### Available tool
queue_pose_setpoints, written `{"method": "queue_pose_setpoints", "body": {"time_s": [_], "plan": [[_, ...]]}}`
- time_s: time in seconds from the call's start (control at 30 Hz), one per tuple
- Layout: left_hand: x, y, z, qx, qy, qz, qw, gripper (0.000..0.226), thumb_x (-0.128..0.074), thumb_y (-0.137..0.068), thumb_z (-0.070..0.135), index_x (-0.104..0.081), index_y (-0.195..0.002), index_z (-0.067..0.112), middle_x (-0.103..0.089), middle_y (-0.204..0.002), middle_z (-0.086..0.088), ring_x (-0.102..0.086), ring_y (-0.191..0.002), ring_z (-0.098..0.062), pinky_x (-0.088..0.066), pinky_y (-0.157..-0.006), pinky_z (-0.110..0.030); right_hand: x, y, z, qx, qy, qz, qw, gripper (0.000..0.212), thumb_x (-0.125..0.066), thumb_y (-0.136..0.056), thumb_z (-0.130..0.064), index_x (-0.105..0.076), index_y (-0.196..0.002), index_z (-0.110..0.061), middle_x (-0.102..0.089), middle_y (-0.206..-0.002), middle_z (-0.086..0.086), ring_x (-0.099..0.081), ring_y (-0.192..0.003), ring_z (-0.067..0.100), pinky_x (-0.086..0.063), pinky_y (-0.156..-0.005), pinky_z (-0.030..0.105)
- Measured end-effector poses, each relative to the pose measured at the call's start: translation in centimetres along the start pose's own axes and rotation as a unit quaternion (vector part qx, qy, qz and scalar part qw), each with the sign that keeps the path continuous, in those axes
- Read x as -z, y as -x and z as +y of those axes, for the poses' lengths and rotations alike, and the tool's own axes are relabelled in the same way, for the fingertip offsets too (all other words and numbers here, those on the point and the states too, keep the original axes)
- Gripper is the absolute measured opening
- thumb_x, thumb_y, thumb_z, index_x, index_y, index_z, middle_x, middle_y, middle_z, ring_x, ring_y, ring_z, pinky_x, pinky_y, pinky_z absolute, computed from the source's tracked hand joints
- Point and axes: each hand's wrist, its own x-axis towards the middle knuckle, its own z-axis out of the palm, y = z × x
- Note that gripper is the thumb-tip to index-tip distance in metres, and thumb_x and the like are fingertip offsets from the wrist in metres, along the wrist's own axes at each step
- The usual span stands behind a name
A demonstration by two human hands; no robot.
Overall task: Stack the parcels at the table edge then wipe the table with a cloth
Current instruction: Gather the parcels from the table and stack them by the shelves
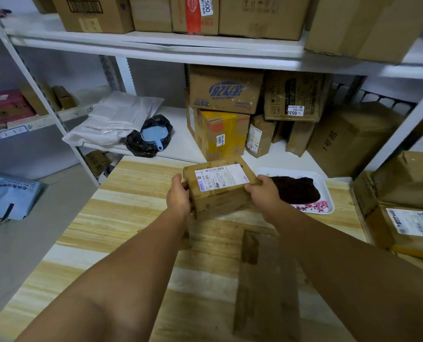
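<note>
A: Where is the small brown cardboard parcel with the white label (pixel 218 186)?

B: Over the far end of the pale striped wooden table (pixel 121 218), tilted. The left hand (pixel 179 196) grips its left end and the right hand (pixel 263 193) its right end, fingers curled round it.

A: What could go wrong?

B: The dark brown cloth (pixel 295 191) on the white flowered tray (pixel 326 208) lies just right of the parcel; a careless swing could knock it. The long flat brown carton (pixel 267 287) lies nearer on the table, and a crooked stack there may slide.
</note>
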Motion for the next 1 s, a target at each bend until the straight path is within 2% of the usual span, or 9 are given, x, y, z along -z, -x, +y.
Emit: {"method": "queue_pose_setpoints", "body": {"time_s": [0.13, 0.3, 0.43, 0.53, 0.6, 0.7, 0.8, 0.93, 1.0], "plan": [[-0.6, 1.4, 0.5, -0.003, 0.019, -0.027, 0.999, 0.048, -0.034, -0.098, 0.05, -0.062, -0.113, 0.014, -0.065, -0.073, 0.006, -0.056, -0.069, -0.011, -0.04, -0.057, -0.027, 0.9, 0.6, -0.4, -0.025, 0.024, 0.026, 0.999, 0.038, -0.061, -0.089, -0.017, -0.053, -0.124, -0.005, -0.056, -0.124, 0.011, -0.058, -0.105, 0.029, -0.051, -0.09, 0.039], [-1.3, 3.0, 1.4, -0.013, 0.018, -0.049, 0.999, 0.053, -0.035, -0.097, 0.052, -0.063, -0.113, 0.011, -0.067, -0.083, 0.003, -0.059, -0.077, -0.015, -0.044, -0.063, -0.03, 2.4, 0.9, -0.1, -0.042, 0.028, 0.028, 0.998, 0.039, -0.065, -0.083, -0.025, -0.059, -0.118, -0.008, -0.055, -0.123, 0.014, -0.061, -0.098, 0.029, -0.053, -0.09, 0.045], [-2.4, 4.0, 1.3, -0.03, 0.008, -0.049, 0.998, 0.051, -0.037, -0.095, 0.054, -0.062, -0.099, 0.009, -0.069, -0.084, -0.001, -0.062, -0.077, -0.018, -0.047, -0.067, -0.032, 4.1, 0.9, 0.5, -0.039, 0.011, 0.027, 0.999, 0.023, -0.067, -0.079, -0.022, -0.062, -0.099, -0.012, -0.059, -0.115, 0.013, -0.063, -0.094, 0.029, -0.056, -0.085, 0.046], [-3.5, 4.4, 0.6, -0.03, -0.011, -0.052, 0.998, 0.066, -0.038, -0.092, 0.059, -0.064, -0.105, 0.0, -0.071, -0.094, -0.011, -0.066, -0.079, -0.022, -0.05, -0.069, -0.033, 6.0, 2.3, 0.7, -0.033, -0.023, 0.036, 0.999, 0.012, -0.064, -0.085, -0.02, -0.059, -0.088, -0.009, -0.067, -0.104, 0.012, -0.066, -0.091, 0.025, -0.057, -0.076, 0.038], [-4.6, 4.7, -0.1, -0.026, -0.017, -0.053, 0.998, 0.074, -0.039, -0.088, 0.065, -0.062, -0.113, 0.0, -0.071, -0.104, -0.015, -0.067, -0.085, -0.024, -0.051, -0.067, -0.034, 7.6, 2.6, 1.6, -0.05, -0.083, 0.036, 0.995, 0.039, -0.059, -0.087, -0.039, -0.061, -0.101, -0.003, -0.071, -0.098, 0.009, -0.068, -0.089, 0.022, -0.056, -0.076, 0.035], [-6.0, 5.2, -1.2, -0.008, -0.015, -0.05, 0.999, 0.077, -0.045, -0.082, 0.071, -0.058, -0.116, 0.003, -0.069, -0.109, -0.016, -0.067, -0.09, -0.026, -0.054, -0.075, -0.039, 10.1, 2.1, 3.7, -0.105, -0.177, 0.074, 0.976, 0.081, -0.048, -0.07, -0.076, -0.054, -0.119, -0.011, -0.068, -0.1, 0.006, -0.065, -0.094, 0.027, -0.052, -0.091, 0.048], [-7.4, 6.1, -1.9, -0.008, -0.034, -0.066, 0.997, 0.045, -0.057, -0.088, 0.049, -0.059, -0.109, 0.009, -0.07, -0.097, -0.01, -0.068, -0.083, -0.025, -0.055, -0.072, -0.037, 12.0, 2.2, 4.6, -0.116, -0.215, 0.08, 0.966, 0.081, -0.05, -0.069, -0.08, -0.055, -0.12, -0.017, -0.069, -0.102, 0.006, -0.066, -0.095, 0.026, -0.051, -0.092, 0.047], [-8.8, 7.3, -2.1, -0.011, -0.06, -0.091, 0.994, 0.009, -0.056, -0.088, 0.019, -0.062, -0.089, 0.012, -0.067, -0.091, -0.009, -0.063, -0.075, -0.023, -0.05, -0.07, -0.034, 13.7, -0.4, 7.3, -0.137, -0.203, 0.079, 0.966, 0.135, -0.046, -0.026, -0.101, -0.043, -0.137, -0.024, -0.063, -0.119, 0.004, -0.061, -0.105, 0.028, -0.047, -0.097, 0.048], [-9.2, 7.6, -2.2, -0.015, -0.069, -0.097, 0.993, 0.006, -0.055, -0.085, 0.01, -0.061, -0.084, 0.01, -0.063, -0.088, -0.009, -0.06, -0.078, -0.024, -0.049, -0.075, -0.037, 14.2, -0.3, 7.5, -0.132, -0.212, 0.061, 0.966, 0.135, -0.045, -0.027, -0.101, -0.039, -0.14, -0.026, -0.058, -0.129, 0.004, -0.056, -0.114, 0.028, -0.043, -0.102, 0.049]]}}
